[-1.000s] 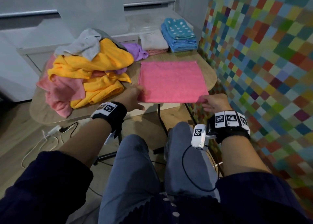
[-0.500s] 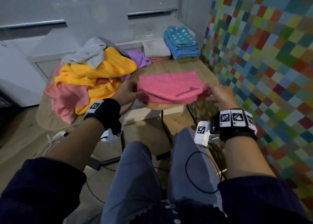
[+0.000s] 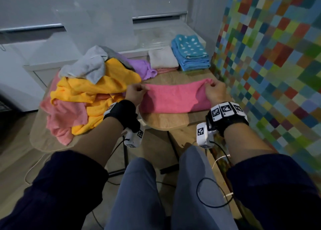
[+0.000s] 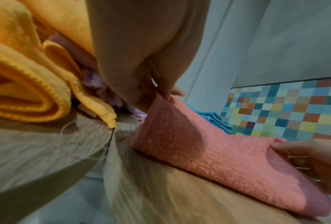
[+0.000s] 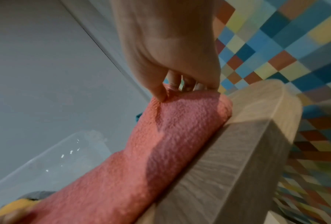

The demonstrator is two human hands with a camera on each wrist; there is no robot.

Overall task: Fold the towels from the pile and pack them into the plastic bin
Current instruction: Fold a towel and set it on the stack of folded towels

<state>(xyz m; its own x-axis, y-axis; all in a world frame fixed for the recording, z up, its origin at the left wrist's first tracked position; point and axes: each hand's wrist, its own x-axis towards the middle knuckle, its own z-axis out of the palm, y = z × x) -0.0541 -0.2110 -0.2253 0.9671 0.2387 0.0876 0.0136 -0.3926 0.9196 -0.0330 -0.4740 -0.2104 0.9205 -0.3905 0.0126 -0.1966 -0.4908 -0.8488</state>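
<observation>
Both hands (image 3: 175, 92) pinch pink towel (image 3: 172, 99) corners, folded on table (image 3: 163, 122).

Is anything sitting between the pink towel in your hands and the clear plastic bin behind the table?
Yes. Between the pink towel and the clear plastic bin, folded stacks line the table's far edge: a white towel and a blue dotted stack. Lifting over them should clear.

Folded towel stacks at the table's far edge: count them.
2: a white-topped stack beside the purple towel, and a blue stack by the tiled wall. Others may be hidden.
</observation>
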